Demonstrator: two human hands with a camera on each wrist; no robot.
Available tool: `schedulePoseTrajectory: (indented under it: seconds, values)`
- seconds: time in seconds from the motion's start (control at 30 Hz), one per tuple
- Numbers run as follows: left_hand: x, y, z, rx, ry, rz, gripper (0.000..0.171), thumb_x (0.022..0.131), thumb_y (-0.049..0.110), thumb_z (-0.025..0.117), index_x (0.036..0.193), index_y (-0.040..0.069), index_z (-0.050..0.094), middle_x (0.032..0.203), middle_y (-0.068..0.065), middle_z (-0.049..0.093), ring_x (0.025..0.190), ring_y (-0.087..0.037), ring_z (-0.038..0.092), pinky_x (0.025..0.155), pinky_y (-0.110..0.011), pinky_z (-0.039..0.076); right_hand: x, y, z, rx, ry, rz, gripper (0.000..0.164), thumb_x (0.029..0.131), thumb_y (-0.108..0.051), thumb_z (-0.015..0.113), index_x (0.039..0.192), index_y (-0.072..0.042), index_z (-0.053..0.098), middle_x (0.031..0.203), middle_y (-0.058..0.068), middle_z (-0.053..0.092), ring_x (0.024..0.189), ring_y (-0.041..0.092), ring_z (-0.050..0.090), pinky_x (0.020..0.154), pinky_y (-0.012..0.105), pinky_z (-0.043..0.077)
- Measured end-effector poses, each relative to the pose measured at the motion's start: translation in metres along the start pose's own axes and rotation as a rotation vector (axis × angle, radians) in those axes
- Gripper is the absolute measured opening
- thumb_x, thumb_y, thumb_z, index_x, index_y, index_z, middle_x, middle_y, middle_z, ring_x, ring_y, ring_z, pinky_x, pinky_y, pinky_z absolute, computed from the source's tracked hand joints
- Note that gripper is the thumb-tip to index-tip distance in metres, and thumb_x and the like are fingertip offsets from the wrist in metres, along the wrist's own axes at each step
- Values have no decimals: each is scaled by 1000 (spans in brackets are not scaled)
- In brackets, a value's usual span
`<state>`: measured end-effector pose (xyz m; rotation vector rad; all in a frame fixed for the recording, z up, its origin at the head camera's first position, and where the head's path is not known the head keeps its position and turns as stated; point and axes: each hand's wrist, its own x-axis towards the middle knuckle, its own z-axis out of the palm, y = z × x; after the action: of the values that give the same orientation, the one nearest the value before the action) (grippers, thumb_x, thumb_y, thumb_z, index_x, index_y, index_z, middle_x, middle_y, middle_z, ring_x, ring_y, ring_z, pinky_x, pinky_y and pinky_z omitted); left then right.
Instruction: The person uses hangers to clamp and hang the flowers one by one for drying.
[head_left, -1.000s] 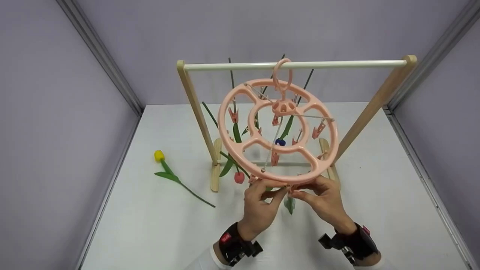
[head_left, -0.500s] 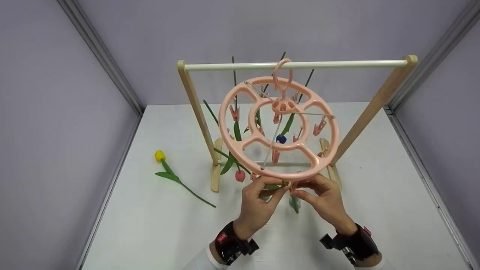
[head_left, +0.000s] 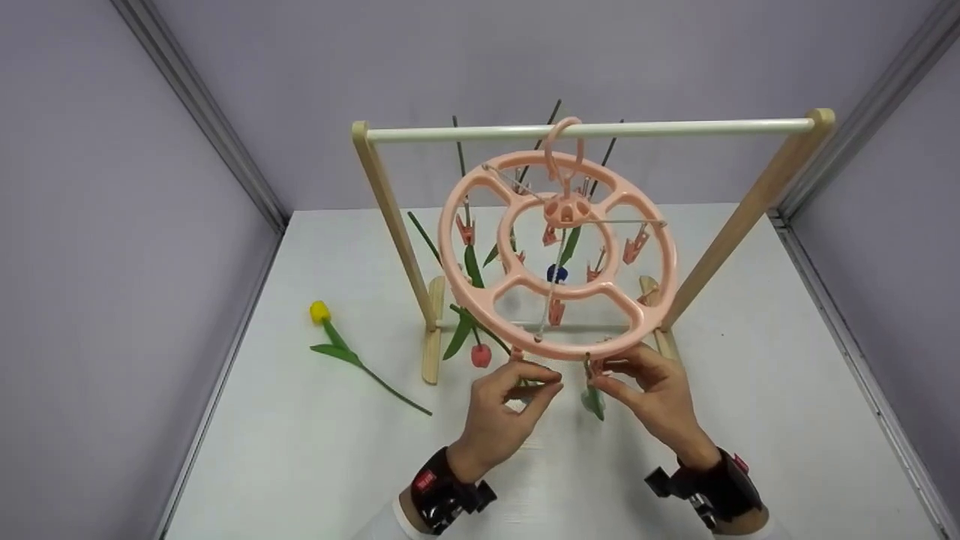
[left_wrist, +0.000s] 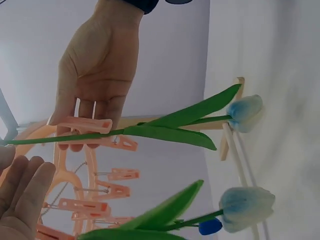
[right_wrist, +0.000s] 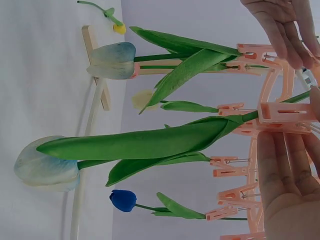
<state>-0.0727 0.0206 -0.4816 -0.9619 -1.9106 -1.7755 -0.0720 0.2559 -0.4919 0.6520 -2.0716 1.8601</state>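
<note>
My right hand point(head_left: 656, 397) pinches a pink clothes peg point(right_wrist: 285, 112) on the front of a round pink drying hanger point(head_left: 581, 351). A white-and-blue artificial tulip point(right_wrist: 47, 162) hangs head down with its stem in that peg; its stem end sticks up past the peg. My left hand point(head_left: 502, 416) is just left of it, apart from the stem, thumb and fingers loosely bent with nothing between them. Beside it, a second white-and-blue tulip point(right_wrist: 114, 60) hangs from another peg. A blue tulip point(right_wrist: 123, 200) and a pink tulip point(head_left: 481, 355) hang further back.
The hanger hooks over the white bar point(head_left: 690, 129) of a wooden-legged rack point(head_left: 750, 210). A yellow tulip point(head_left: 320, 312) lies on the white table point(head_left: 247, 450) at the left. Several pegs dangle from the hanger, and grey walls enclose the table.
My left hand has let go of the tulip stem and drawn back left. The right hand stays at the peg. The hanger has tilted and turned slightly, shifting the hanging stems.
</note>
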Motion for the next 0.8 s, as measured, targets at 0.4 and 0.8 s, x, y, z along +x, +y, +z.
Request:
schedulePoseTrajectory:
  seconds: [0.4,0.8]
  values:
    - [-25,-24,-47,144,-100,-108,10,94,3,78,104,2,74,99,-12,79,92,-21,80,79,-24,67,0,7,-8,35,24,-59,37,84,25,71,118,10,69,108,7,76,101,12,74,92,21,62]
    - [-46,-60,-101,471,-182,-261,14,94,4,78,107,10,75,103,-5,80,96,-15,78,83,-28,67,0,12,-16,-20,41,-27,39,86,22,71,124,11,67,116,6,77,108,13,75,98,27,63]
